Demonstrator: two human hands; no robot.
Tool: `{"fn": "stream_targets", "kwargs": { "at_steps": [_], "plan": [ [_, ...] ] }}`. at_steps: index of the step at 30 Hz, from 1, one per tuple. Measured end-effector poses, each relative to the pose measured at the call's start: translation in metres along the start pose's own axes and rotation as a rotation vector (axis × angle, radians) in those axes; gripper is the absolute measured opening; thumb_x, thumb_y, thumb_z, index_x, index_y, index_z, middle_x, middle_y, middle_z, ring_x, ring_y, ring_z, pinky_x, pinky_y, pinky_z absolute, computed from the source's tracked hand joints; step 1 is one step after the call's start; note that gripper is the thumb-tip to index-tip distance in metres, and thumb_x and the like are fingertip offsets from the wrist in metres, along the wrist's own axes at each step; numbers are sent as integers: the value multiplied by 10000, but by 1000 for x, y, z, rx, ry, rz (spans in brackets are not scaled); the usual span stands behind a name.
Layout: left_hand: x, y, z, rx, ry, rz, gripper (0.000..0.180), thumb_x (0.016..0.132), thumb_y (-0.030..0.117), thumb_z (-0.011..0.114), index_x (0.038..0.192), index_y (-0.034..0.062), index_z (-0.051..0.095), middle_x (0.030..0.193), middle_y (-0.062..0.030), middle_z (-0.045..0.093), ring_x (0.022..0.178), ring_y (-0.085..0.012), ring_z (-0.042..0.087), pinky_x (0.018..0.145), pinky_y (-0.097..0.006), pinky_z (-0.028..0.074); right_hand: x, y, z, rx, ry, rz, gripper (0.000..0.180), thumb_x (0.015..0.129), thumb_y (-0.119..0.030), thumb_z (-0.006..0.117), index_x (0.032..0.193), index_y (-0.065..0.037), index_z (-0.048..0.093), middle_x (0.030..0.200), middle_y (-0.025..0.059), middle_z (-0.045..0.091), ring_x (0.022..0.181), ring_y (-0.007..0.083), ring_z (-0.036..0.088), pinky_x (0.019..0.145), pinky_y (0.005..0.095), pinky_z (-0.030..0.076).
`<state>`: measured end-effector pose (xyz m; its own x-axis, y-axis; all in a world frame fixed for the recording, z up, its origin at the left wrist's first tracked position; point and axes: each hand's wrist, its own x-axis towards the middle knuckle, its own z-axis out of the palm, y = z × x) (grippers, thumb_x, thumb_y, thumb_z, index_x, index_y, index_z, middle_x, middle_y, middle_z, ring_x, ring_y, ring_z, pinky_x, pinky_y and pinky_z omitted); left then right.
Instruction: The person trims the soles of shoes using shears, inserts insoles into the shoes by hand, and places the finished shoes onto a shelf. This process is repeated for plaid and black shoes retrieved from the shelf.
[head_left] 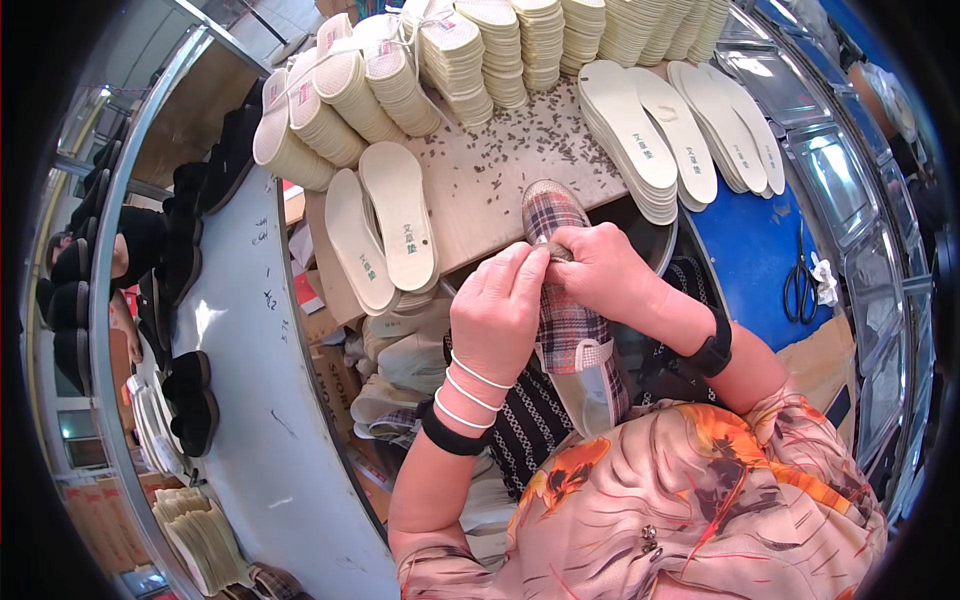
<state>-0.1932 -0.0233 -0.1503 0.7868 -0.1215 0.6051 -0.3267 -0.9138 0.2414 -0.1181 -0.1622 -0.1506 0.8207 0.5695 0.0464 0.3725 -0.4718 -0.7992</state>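
A plaid cloth shoe [572, 322] lies lengthwise in front of me, its toe at the edge of the wooden table [480, 200] and its pale-lined opening toward my lap. Over the shoe's upper, my left hand [505, 295] and my right hand [603, 262] meet with fingers pinched together. Between their fingertips shows a small brownish piece [562, 253], too hidden to name. Both hands are closed, the right one resting against the shoe's side. White bands and a black band circle my left wrist; a black wristband is on the right.
Cream insoles [405, 225] lie at the table's left, with more insole piles [630, 140] at its right. Tall stacks [455, 65] line the back. Small dark bits [530, 135] are scattered between. Black scissors [800, 285] lie on a blue surface. Dark shoes [190, 400] fill the left rack.
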Motion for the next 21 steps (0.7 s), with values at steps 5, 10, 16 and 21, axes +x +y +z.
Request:
{"fn": "stream_targets", "kwargs": {
  "at_steps": [5, 10, 16, 21],
  "plan": [
    [1, 6, 1, 135, -5, 94, 206, 718, 5, 619, 921, 13, 588, 906, -122, 588, 790, -268, 614, 672, -323, 520, 1, 1, 1, -14, -29, 12, 284, 742, -242, 567, 714, 40, 578, 693, 246, 590, 732, 396, 598, 658, 439, 493],
    [5, 7, 2, 83, -37, 45, 176, 725, 4, 606, 888, 15, 541, 883, -124, 571, 767, -279, 600, 650, -335, 514, 0, 2, 1, -18, -19, 0, 268, 740, -224, 556, 716, 42, 575, 691, 251, 587, 730, 396, 599, 656, 440, 492],
    [8, 1, 5, 41, -37, -14, 132, 741, 14, 595, 859, 13, 536, 852, -133, 570, 750, -291, 588, 637, -359, 499, 2, 3, 1, -42, -22, -11, 268, 735, -222, 559, 716, 44, 580, 689, 245, 588, 722, 394, 597, 655, 436, 492],
    [-24, -54, 11, 64, 52, -498, 75, 803, 60, 548, 779, -5, 575, 733, -171, 570, 671, -348, 556, 621, -409, 457, -3, -3, -2, 89, -15, 38, 283, 730, -253, 597, 799, 21, 621, 669, 232, 579, 670, 351, 608, 622, 393, 488]
  ]
}}
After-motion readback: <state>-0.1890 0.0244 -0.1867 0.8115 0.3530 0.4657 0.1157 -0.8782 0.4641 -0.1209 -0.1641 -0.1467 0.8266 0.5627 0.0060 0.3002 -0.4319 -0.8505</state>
